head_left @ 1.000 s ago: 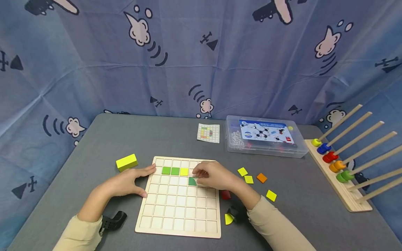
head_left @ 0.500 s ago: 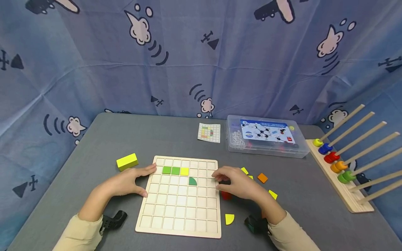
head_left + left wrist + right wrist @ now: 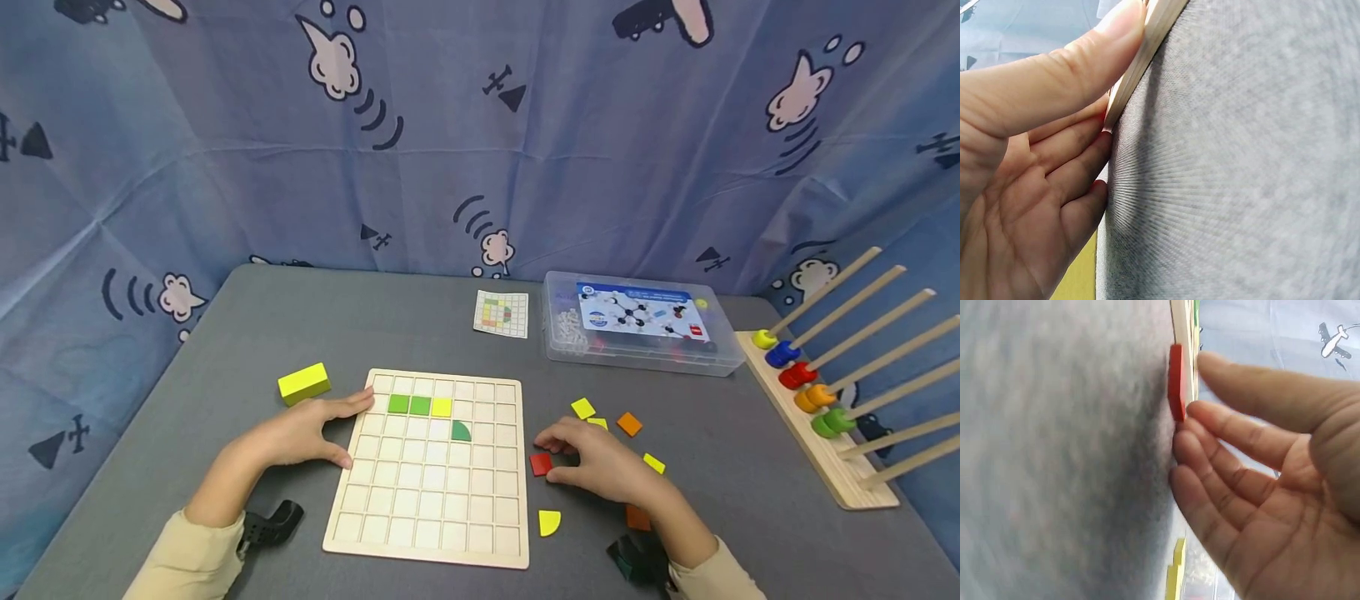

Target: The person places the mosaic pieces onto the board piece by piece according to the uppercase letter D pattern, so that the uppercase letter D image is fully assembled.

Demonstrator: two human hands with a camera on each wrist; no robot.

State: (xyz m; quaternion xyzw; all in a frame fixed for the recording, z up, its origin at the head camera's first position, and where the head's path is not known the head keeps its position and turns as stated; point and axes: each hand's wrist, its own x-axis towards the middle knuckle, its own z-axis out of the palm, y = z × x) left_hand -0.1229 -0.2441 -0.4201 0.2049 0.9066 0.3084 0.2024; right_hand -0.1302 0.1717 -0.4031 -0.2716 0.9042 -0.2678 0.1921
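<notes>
Fingers and thumb of the left hand (image 3: pixel 307 433) lie spread along the edge of a gridded wooden board (image 3: pixel 431 483), fingertips near its 10 o'clock and thumb near its 9 o'clock; they touch the edge without curling round it. At the board's 3 o'clock, just off the edge, a red tile (image 3: pixel 540 464) lies on the grey table (image 3: pixel 360 325). The right hand (image 3: pixel 600 457) is beside it, thumb and fingers loosely bent and well parted, with no grip on the tile; whether a fingertip brushes it is hard to tell from the right wrist view.

On the board, towards 11 to 12 o'clock, two green squares (image 3: pixel 409 405) and a yellow square (image 3: pixel 442 407) sit in a row, with a dark green quarter-circle (image 3: pixel 461 431) one cell diagonally off at the yellow one's 4 to 5 o'clock. A yellow quarter-circle (image 3: pixel 549 522) lies on the table at the board's 4 o'clock, and an orange tile (image 3: pixel 629 424) between 2 and 3. Farther out are a yellow block (image 3: pixel 303 384) at 10 o'clock, a printed card (image 3: pixel 501 314) at 1 and a clear plastic box (image 3: pixel 645 354) at 2.
</notes>
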